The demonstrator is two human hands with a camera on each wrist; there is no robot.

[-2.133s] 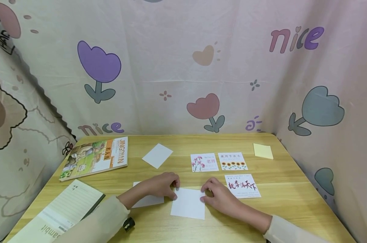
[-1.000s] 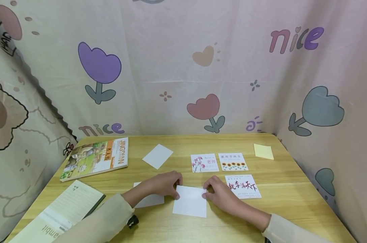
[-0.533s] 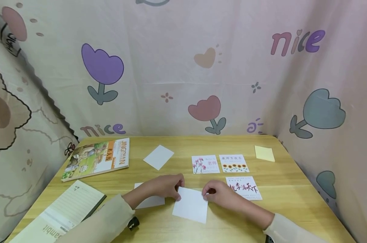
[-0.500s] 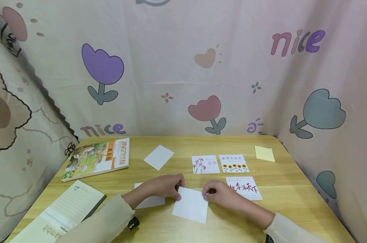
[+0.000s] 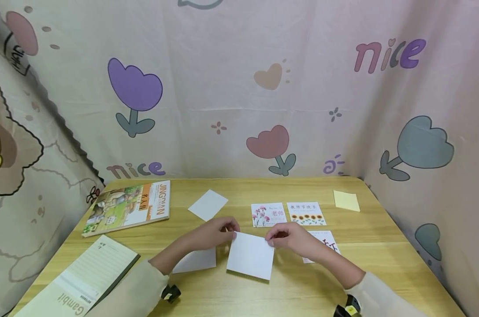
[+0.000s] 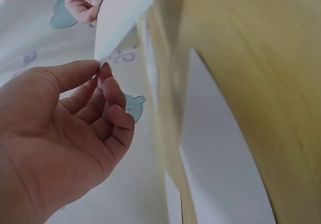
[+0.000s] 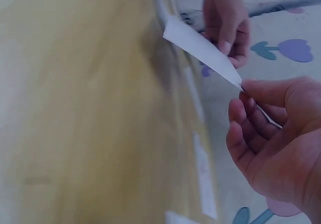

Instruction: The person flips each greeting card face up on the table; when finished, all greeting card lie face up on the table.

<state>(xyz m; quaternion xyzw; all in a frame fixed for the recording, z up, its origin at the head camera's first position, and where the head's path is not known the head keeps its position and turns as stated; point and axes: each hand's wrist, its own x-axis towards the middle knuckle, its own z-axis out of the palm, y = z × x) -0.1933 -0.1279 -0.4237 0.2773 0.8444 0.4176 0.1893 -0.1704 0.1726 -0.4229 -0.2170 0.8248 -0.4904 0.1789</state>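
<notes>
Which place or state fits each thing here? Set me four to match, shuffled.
1. Raised white card
2. Yellow note
3. Magazine
4. Sunflower card

A. Near the table's far right corner
B. Immediately right of the pink-flower card
C. Pinched by left hand and right hand
D. At the table's far left corner

Pairs: 1-C, 2-A, 3-D, 4-B

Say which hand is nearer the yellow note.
Right. The right hand is left of the yellow note, closer to the camera; the left hand is farther left, across the held card.
</notes>
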